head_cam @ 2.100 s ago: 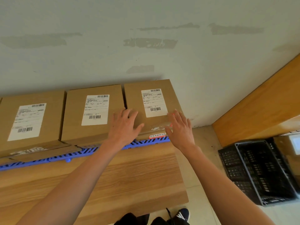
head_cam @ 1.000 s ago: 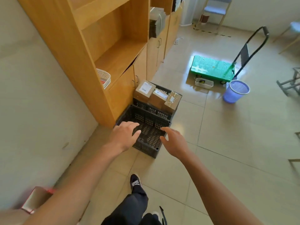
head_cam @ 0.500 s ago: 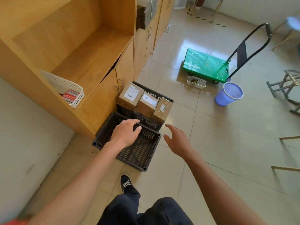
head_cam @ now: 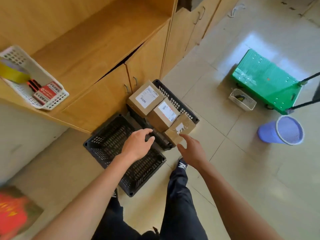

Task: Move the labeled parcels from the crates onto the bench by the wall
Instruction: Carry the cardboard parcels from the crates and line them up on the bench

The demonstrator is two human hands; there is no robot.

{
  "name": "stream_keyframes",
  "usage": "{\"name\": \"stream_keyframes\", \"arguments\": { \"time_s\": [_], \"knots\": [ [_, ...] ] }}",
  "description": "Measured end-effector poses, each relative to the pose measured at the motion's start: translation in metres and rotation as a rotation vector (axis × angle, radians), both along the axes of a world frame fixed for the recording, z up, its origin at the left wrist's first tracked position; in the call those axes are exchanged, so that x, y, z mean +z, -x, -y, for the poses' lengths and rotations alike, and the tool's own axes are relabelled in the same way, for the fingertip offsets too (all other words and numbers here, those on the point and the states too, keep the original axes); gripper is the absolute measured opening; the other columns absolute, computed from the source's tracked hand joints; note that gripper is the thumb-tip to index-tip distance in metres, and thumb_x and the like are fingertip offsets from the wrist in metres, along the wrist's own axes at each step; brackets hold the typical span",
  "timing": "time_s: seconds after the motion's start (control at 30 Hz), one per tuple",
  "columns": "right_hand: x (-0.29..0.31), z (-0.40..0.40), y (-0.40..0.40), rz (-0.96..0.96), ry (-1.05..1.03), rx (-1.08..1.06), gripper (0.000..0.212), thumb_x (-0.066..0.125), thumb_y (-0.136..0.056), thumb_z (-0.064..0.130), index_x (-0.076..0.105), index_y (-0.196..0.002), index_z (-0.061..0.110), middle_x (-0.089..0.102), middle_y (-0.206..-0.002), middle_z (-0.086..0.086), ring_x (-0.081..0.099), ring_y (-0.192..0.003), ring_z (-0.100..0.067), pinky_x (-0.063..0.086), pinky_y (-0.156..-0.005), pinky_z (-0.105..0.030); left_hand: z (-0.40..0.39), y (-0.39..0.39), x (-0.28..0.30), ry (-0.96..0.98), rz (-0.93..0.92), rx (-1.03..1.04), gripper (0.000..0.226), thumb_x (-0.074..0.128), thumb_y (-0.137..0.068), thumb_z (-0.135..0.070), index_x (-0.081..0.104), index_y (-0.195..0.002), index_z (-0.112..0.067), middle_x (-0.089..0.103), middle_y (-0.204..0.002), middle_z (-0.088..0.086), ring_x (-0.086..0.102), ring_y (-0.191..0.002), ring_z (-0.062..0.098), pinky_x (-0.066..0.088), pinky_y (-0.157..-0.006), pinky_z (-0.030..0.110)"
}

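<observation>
Reaching toward nearest cardboard parcel (head_cam: 180, 129) in far black crate (head_cam: 174, 99); left hand (head_cam: 137, 146) and right hand (head_cam: 191, 149) spread, empty, just short of it. Advice: palms on opposite sides, lift straight.

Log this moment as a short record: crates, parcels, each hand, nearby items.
near crate: black, on the floor, no parcels seen in it
far crate: black, beside the cabinet, holds three parcels
parcels: large labeled one, middle labeled one, taped one nearest the hands
left hand: open, over the near crate, holding nothing
right hand: open, reaching by the taped parcel
nearby: green cart, purple bin
</observation>
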State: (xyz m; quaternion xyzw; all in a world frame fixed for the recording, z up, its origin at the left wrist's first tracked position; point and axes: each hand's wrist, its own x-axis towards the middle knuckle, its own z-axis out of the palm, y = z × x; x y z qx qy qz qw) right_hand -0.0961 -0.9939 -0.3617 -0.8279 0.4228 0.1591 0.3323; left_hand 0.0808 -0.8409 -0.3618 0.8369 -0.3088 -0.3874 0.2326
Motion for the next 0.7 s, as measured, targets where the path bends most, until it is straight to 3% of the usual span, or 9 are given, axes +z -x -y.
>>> {"name": "stream_keyframes", "arguments": {
  "time_s": [0.17,0.43,0.7],
  "knots": [
    [-0.072,0.112,-0.008,-0.107,-0.072,0.173,0.05,0.054,-0.101,0.032,0.043,-0.149,0.027,0.053,-0.149,-0.003,0.047,-0.135,-0.027,0.043,-0.108,-0.042,0.077,0.031,-0.062,-0.086,-0.187,0.267,0.042,0.053,-0.102,-0.04,0.055,-0.142,-0.026,0.06,-0.135,-0.006,0.053,-0.127,0.017,0.046,-0.107,0.041],
    [-0.192,0.202,-0.006,-0.192,-0.142,0.188,0.05,0.056,-0.1,0.032,0.043,-0.148,0.025,0.054,-0.146,-0.006,0.052,-0.13,-0.03,0.046,-0.106,-0.046,0.142,0.054,-0.172,-0.151,-0.406,0.669,0.044,0.057,-0.102,-0.033,0.054,-0.143,-0.018,0.06,-0.14,0.003,0.058,-0.125,0.017,0.044,-0.11,0.038],
    [-0.3,0.236,-0.041,-0.118,-0.037,0.138,0.069,0.06,-0.096,0.038,0.027,-0.155,0.029,0.027,-0.164,-0.002,0.027,-0.147,-0.03,0.033,-0.114,-0.053,0.194,0.053,-0.296,-0.199,-0.518,0.926,0.056,0.051,-0.103,-0.042,0.038,-0.153,-0.022,0.045,-0.154,0.002,0.044,-0.139,0.023,0.037,-0.114,0.043]
  ]
}}
